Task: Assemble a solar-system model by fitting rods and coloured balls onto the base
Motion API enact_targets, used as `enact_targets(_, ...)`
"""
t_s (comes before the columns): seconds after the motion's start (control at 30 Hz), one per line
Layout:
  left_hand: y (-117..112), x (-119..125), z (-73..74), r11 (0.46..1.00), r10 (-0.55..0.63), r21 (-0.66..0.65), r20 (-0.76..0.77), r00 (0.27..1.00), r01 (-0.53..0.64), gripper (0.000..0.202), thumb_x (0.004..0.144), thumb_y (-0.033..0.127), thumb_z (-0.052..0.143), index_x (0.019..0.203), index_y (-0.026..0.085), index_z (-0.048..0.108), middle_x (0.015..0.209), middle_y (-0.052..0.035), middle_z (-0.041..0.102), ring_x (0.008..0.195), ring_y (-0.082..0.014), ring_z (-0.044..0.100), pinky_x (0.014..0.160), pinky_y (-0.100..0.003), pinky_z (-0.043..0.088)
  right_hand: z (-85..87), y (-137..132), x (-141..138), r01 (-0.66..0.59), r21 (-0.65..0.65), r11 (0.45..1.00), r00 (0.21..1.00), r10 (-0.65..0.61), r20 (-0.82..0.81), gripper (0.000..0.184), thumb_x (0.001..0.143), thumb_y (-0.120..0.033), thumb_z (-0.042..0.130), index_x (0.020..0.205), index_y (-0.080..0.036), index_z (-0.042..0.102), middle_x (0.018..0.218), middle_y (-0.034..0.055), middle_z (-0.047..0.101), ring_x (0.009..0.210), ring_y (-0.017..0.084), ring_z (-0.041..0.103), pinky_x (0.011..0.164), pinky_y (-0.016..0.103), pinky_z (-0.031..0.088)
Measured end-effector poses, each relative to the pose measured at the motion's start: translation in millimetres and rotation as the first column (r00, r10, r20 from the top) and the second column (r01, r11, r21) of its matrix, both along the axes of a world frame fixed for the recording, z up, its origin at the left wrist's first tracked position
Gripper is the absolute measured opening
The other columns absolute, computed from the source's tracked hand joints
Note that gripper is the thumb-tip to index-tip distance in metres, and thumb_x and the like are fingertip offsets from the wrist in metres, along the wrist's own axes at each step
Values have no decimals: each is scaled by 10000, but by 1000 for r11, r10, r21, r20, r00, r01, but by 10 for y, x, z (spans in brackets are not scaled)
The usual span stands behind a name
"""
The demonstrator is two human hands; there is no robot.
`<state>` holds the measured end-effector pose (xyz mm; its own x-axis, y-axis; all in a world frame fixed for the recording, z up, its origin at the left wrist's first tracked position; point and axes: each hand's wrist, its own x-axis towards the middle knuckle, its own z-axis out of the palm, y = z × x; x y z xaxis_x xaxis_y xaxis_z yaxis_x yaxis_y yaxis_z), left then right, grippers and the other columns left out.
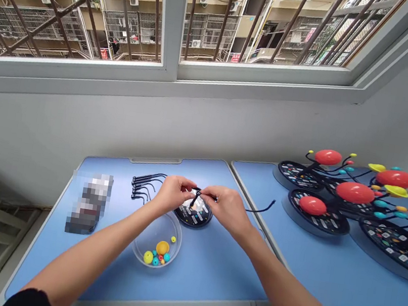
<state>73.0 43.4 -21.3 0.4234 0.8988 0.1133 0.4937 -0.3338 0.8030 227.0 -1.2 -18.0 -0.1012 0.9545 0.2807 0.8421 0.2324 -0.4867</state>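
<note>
The left hand (pixel 173 194) and the right hand (pixel 228 209) were both closed and working close together, fingertips nearly meeting above the middle of the table. The left hand's fingers pinched a small black hub (pixel 195 193), which stood on a post rising from a round black base (pixel 193 216). The right hand gripped a curved black arm (pixel 259 210) at the hub, and the arm's free end reached out past that hand, over the gap between the tables. The base lay directly under both hands, partly covered by them.

Just below the base sat a clear plastic bowl (pixel 157 240) holding yellow, orange, red and teal balls. To the left of the hands lay a row of loose black curved rods (pixel 144 186), and beyond them a pixelated object (pixel 89 203), on a blue table (pixel 208 281). On a second blue table (pixel 323 276) to the right stood assembled planet models (pixel 353 206) with red spheres.
</note>
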Motion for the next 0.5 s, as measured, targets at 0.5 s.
enact_targets(0.5,110,60,109,973,-164,124,-220,961,195,156,706,108,575,771,150,710,745,-37,693,657,-128,581,618,-203,419,0,24,-20,23,-54,998,1000,-23,0,185,727,-200,476,612,-212,620,534,-8,592,502,135,486,497,236,288)
